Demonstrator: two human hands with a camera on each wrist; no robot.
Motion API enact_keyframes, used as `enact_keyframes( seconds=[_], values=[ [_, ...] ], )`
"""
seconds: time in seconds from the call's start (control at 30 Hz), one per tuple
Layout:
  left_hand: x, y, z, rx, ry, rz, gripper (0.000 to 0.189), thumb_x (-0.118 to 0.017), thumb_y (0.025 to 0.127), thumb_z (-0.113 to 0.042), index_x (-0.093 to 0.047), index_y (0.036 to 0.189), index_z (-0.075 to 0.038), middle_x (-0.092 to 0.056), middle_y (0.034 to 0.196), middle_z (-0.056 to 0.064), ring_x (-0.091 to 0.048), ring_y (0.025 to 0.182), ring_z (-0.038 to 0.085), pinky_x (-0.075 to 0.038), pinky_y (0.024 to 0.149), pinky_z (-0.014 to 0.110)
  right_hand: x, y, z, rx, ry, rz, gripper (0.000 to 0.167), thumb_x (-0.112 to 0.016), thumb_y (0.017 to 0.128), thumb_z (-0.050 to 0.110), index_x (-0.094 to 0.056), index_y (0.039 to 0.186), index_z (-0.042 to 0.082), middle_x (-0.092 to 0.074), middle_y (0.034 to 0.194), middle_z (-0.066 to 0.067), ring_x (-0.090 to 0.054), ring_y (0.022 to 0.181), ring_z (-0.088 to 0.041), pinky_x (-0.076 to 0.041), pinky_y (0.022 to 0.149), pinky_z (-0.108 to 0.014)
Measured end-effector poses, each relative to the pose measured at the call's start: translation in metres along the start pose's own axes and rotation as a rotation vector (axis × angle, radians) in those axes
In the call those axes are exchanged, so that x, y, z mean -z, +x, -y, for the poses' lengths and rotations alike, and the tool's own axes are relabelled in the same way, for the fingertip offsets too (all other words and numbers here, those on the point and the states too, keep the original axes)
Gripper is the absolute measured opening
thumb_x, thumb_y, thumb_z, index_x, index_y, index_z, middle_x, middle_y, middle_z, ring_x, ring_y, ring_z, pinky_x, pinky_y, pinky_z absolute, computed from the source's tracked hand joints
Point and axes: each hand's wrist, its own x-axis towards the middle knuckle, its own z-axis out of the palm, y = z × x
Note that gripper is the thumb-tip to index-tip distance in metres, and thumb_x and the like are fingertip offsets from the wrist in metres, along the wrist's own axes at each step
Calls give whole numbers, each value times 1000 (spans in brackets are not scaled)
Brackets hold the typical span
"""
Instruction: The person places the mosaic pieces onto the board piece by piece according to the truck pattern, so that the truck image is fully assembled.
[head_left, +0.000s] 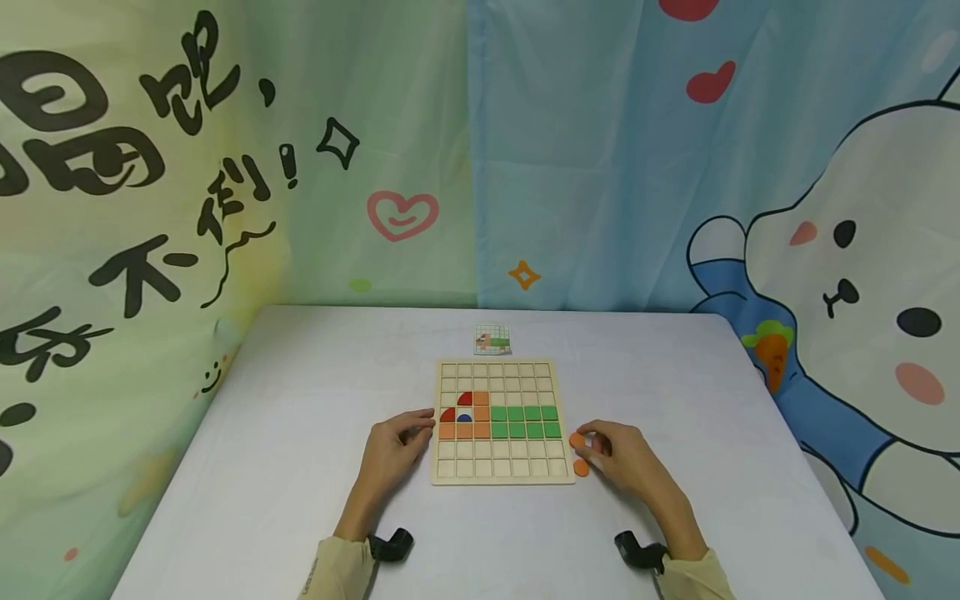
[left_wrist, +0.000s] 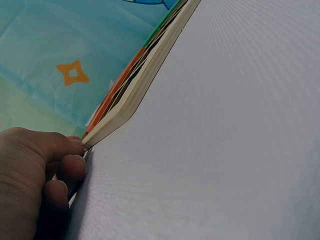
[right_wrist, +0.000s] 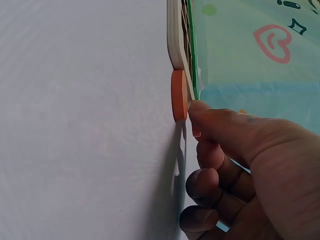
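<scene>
A wooden grid board (head_left: 502, 475) lies flat on the white table. Several orange square tiles (head_left: 482, 414) and green square tiles (head_left: 525, 422) sit in its cells, with two red quarter-round tiles (head_left: 447, 415) and a blue half-round tile (head_left: 465, 418). My left hand (head_left: 397, 446) holds the board's left edge by the thumb and fingertips, the other fingers curled. Just off the board's right edge, my right hand (head_left: 622, 454) pinches an orange round piece (head_left: 577, 439), mostly covered by the thumb in the right wrist view. Another orange round piece (right_wrist: 178, 95) rests beside the board's corner, nearer me.
Behind the board lies a small picture card (head_left: 492, 340) with a coloured grid pattern. The white table (head_left: 337, 367) extends on both sides. A printed curtain (head_left: 570, 167) hangs behind its far edge. Each wrist carries a black strapped camera (head_left: 392, 546).
</scene>
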Motion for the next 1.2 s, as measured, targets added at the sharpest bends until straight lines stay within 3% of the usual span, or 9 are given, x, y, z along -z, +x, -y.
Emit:
enact_keyframes(
  seconds=[0.37, 0.73, 1.2],
  values=[
    [-1, 0, 1, -6, -5, 3, 13, -79, 94, -8, -84, 106, -10, -80, 123, 4, -54, 68, 3, -43, 62, 19, -4, 3, 10, 23, 53, 41, 25, -78, 97, 22, -76, 117, 6, -59, 72, 7, -48, 63, -4, -42, 61, -22],
    [0, -1, 1, -13, -6, 6, 14, -80, 93, -8, -84, 106, -11, -80, 124, 4, -52, 66, 1, -43, 61, 19, -18, 6, 28, 113, 46, 68, 23, -78, 97, 20, -77, 114, 6, -57, 74, 10, -47, 66, -1, -42, 63, -21],
    [0, -1, 1, 5, -15, 15, 14, -81, 93, -11, -84, 106, -11, -80, 124, 3, -50, 63, 2, -39, 58, 19, -26, 11, 41, 135, 20, 76, 24, -78, 97, 22, -77, 116, 7, -58, 74, 11, -47, 66, 0, -42, 62, -21]
  ],
)
